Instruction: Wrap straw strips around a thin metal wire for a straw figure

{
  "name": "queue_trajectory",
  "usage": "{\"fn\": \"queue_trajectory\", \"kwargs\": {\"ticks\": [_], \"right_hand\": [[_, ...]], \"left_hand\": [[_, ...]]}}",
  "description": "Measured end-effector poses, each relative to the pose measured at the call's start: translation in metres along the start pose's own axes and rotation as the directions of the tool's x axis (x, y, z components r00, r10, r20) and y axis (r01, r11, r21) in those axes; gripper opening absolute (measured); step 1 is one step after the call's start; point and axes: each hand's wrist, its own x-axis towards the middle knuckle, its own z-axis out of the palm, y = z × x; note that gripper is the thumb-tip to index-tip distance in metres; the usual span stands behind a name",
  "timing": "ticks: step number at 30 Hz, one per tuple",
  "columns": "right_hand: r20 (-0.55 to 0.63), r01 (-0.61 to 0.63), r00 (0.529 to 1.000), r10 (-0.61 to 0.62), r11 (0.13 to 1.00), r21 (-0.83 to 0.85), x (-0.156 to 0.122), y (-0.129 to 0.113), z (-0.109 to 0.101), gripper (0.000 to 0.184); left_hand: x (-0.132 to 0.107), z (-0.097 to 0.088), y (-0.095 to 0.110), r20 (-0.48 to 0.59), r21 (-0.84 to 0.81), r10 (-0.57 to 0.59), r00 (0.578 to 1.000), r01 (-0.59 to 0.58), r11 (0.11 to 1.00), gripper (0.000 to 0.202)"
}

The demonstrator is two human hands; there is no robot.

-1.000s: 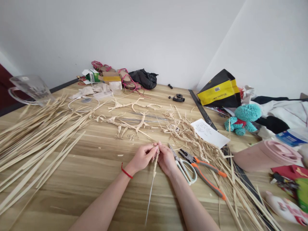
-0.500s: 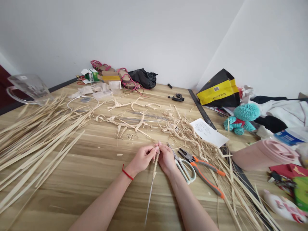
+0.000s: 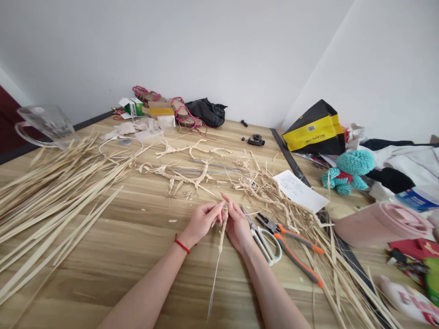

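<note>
Both my hands meet over the middle of the table, fingers closed around a straw-wrapped wire (image 3: 222,233). Pale straw covers its upper part, and bare metal wire runs down from it toward me. My left hand (image 3: 205,222), with a red string at the wrist, pinches near the top end. My right hand (image 3: 237,228) grips the same end from the other side. Just right of that hand lie white-handled scissors (image 3: 270,246) and pliers with orange-and-grey handles (image 3: 298,258). Beyond my fingers rests a woven straw figure (image 3: 199,176) with branching pieces.
Long straw strips (image 3: 68,192) spread over the left side, near a glass mug (image 3: 48,125). More straw (image 3: 274,196) is heaped at right beside a written paper sheet (image 3: 302,189). A pink roll (image 3: 380,224), a turquoise figure (image 3: 353,167) and a black-yellow bag (image 3: 315,130) stand further right.
My left fingers have shifted slightly at the top of the straw-wrapped wire, opening a small gap from the right hand. The whole view has moved a little.
</note>
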Motion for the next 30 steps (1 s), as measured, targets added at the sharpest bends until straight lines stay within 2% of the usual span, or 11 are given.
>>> {"fn": "queue_trajectory", "kwargs": {"ticks": [4,9,15,20,22,25,28,30], "right_hand": [[0.017,0.011,1.000,-0.011,1.000,-0.011,0.001,0.003,-0.002,0.031],[0.059,0.015,0.998,-0.011,0.998,-0.068,0.001,0.006,-0.004,0.034],[0.104,0.050,0.994,-0.031,0.981,-0.185,-0.001,0.009,-0.006,0.044],[0.096,0.071,0.994,-0.045,0.956,-0.283,-0.001,0.010,-0.002,0.047],[0.094,0.080,0.994,-0.051,0.939,-0.335,-0.001,0.010,0.001,0.045],[0.115,0.121,0.990,-0.079,0.898,-0.424,-0.001,0.011,0.006,0.031],[0.117,0.163,0.986,-0.120,0.855,-0.493,-0.002,0.013,0.010,0.016],[0.095,0.172,0.985,-0.143,0.832,-0.527,-0.003,0.015,0.012,0.015]], "left_hand": [[0.001,-0.003,0.003,-0.016,-0.043,-0.006,1.000,0.006,0.999,0.037],[0.004,-0.007,0.001,-0.036,0.009,0.011,0.999,-0.011,1.000,0.034],[0.008,-0.013,-0.005,-0.138,0.292,0.193,0.972,-0.146,0.945,0.033],[0.010,-0.012,-0.005,-0.174,0.373,0.219,0.960,-0.141,0.917,0.034],[0.010,-0.011,-0.005,-0.187,0.351,0.201,0.962,-0.126,0.928,0.035],[0.010,-0.009,-0.006,-0.192,0.318,0.182,0.964,-0.115,0.941,0.034],[0.010,-0.009,-0.009,-0.164,0.295,0.166,0.972,-0.112,0.949,0.034],[0.010,-0.010,-0.010,-0.138,0.263,0.126,0.982,-0.086,0.961,0.035]]}}
